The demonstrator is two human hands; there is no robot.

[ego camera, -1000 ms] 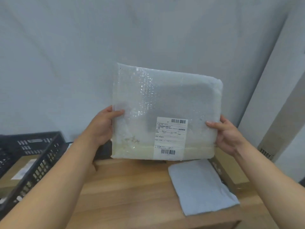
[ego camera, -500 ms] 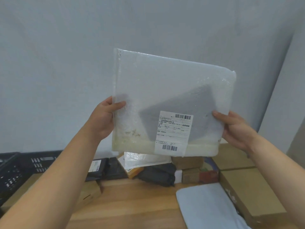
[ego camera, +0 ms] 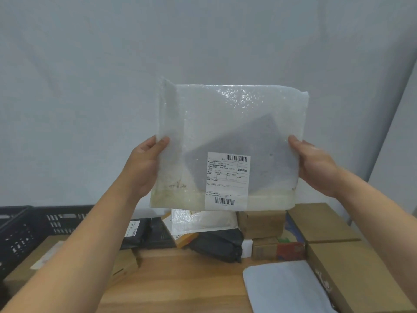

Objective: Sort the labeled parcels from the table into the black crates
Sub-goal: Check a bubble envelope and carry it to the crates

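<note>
Nearest the camera, two bare forearms reach up over a wooden counter [ego camera: 180,279], the left hand [ego camera: 144,163] and right hand [ego camera: 316,168] each pinching a side edge of a bubble-wrap parcel [ego camera: 225,132] held upright in the air, label [ego camera: 228,179] facing the viewer. Beyond, boxes [ego camera: 322,222] and bags crowd the counter, with black crates [ego camera: 27,229] far left. Held only by its slick, floppy edges, the parcel could likely slip or sag and drop onto that pile.

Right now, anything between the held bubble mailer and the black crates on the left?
Nothing visible. Left hand and right hand hold the bubble mailer up in the air, above the table's piled parcels. The black crates sit lower left; only the left forearm crosses that side.
</note>
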